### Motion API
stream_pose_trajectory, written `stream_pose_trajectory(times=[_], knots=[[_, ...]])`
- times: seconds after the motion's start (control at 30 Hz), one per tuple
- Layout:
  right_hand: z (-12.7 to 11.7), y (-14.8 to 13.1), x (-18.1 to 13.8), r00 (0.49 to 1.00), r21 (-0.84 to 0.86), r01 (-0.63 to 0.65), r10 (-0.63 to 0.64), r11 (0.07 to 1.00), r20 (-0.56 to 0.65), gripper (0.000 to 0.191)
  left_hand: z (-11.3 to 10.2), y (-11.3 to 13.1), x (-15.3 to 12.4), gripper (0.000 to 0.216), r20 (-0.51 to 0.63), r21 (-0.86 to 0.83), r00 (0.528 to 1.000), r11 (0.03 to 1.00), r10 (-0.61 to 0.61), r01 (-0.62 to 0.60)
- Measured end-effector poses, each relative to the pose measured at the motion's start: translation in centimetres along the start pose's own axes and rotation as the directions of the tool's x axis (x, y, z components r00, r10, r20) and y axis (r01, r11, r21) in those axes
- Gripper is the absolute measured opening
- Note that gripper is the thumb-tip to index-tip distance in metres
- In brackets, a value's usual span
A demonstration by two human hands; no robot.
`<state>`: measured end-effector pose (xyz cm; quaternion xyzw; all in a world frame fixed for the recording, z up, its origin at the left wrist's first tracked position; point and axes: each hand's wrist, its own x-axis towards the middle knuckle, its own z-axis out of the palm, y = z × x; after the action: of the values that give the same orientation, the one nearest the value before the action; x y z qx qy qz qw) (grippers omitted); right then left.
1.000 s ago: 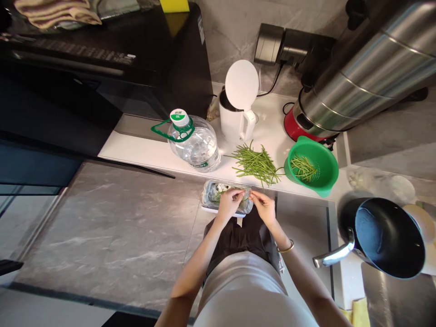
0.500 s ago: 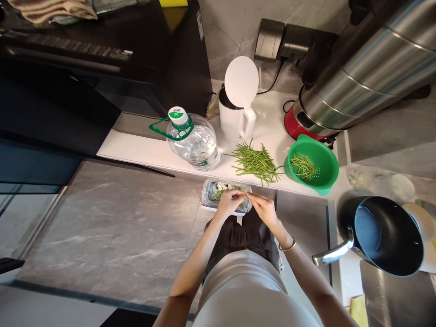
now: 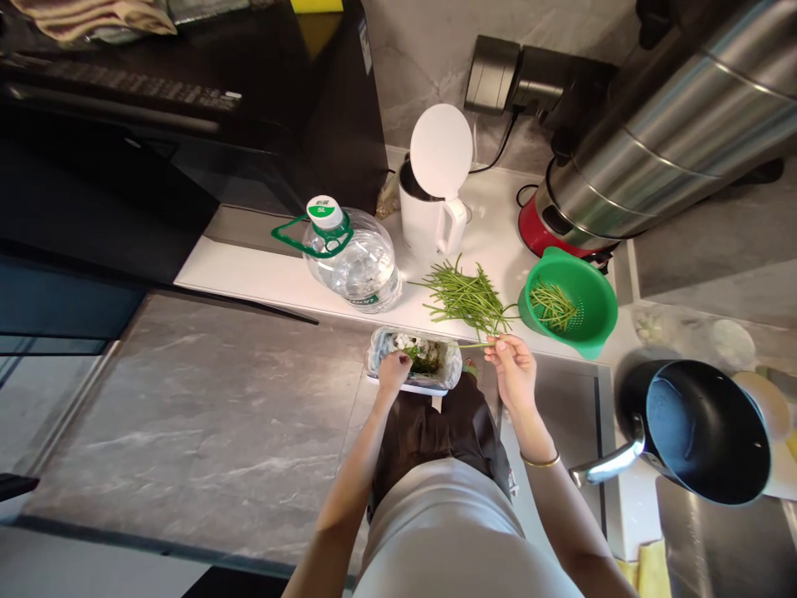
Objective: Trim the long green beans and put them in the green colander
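Observation:
In my right hand [image 3: 513, 370], thumb and fingers pinch a thin green vegetable stem [image 3: 471, 345], which points left near the counter's front edge. My left hand [image 3: 394, 371] is closed over the left part of a lined waste bin [image 3: 452, 375]. Whatever its fingers hold is too small to make out; green scraps [image 3: 426, 362] lie beside it in the bin. On the counter just beyond my right hand is a loose pile of long green stems [image 3: 466, 297]. Shorter cut pieces [image 3: 553, 306] lie in a green colander [image 3: 594, 303] to the right.
A large water bottle [image 3: 354, 262] and a white kettle [image 3: 423, 223] with its lid up stand on the counter [image 3: 249, 278]. At the right are a steel appliance with a red base [image 3: 535, 226] and a dark pan [image 3: 740, 432], its handle [image 3: 607, 465] pointing towards me.
My hands were together above the bin and have moved apart. The left went left and lower over the bin; the right moved right with the stem. More of the bin's inside shows.

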<state>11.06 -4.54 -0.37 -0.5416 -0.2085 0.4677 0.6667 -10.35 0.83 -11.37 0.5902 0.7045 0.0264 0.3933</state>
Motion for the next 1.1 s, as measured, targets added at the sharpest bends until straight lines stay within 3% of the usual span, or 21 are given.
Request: stream_pose_trajectory(times=[0.2,0.3,0.4,0.57,0.73,0.93,1.1], knots=[[0.0,1.0,-0.4,0.994,-0.049,-0.091,0.094,0.995,0.055,0.016,-0.3,1.7,-0.8,0.023,0.011,-0.063,0.993,0.991,0.12,-0.119],[0.2,2.1,-0.7,0.993,-0.128,-0.093,0.101,0.987,0.053,0.015,-1.4,3.6,-2.5,0.021,-0.036,-0.197,0.977,0.957,0.21,-0.213],[0.6,3.0,-0.9,0.993,-0.175,-0.102,0.111,0.979,0.042,0.016,-3.0,6.1,-4.8,0.018,-0.131,-0.366,0.939,0.864,0.319,-0.345],[1.2,3.3,-0.9,0.986,-0.124,-0.157,0.164,0.98,0.041,0.019,-4.7,9.0,-7.4,0.019,-0.191,-0.421,0.861,0.753,0.471,-0.506],[1.1,2.3,-0.5,0.967,0.082,-0.255,0.255,0.963,0.016,0.016,-4.5,8.5,-7.2,0.024,-0.111,-0.466,0.894,0.772,0.434,-0.432],[0.4,1.7,-0.2,0.97,0.201,-0.223,0.237,0.954,-0.049,0.016,-4.5,7.6,-7.3,0.032,0.107,-0.642,0.916,0.731,0.387,-0.233],[0.4,1.6,0.0,0.979,0.158,-0.167,0.183,0.973,-0.094,0.018,-4.4,7.3,-7.7,0.021,0.035,-0.519,0.911,0.787,0.411,-0.334]])
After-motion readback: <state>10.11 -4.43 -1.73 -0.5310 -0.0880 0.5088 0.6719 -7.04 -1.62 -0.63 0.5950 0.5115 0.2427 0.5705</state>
